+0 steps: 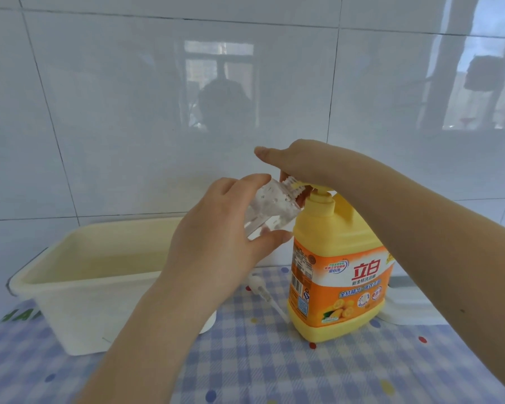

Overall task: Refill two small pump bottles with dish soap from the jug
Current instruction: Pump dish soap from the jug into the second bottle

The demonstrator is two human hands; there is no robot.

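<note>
One yellow jug point(337, 266) of dish soap stands upright on the blue checked cloth point(274, 368), its orange label facing the camera; one small clear bottle point(270, 207) is in view, held tilted in the air with its threaded open neck touching or just beside the jug's pump nozzle; one loose white pump head point(264, 293) with its tube lies on the cloth just left of the jug's base; one cream rectangular tub point(79, 275) sits to the left against the white tiled wall point(129, 97); one white object point(411, 301), partly hidden, lies behind the jug to the right. The left hand point(216, 237) reaches up from below, thumb and fingers curled round the lower body of the clear bottle, gripping it at a slant; the right hand point(298, 161) comes in from the right with the forearm level, palm down over the top of the jug's pump, thumb stretched straight toward the wall; its fingers are hidden under the palm, so how far they curl cannot be told, though the hand rests on the pump head.
</note>
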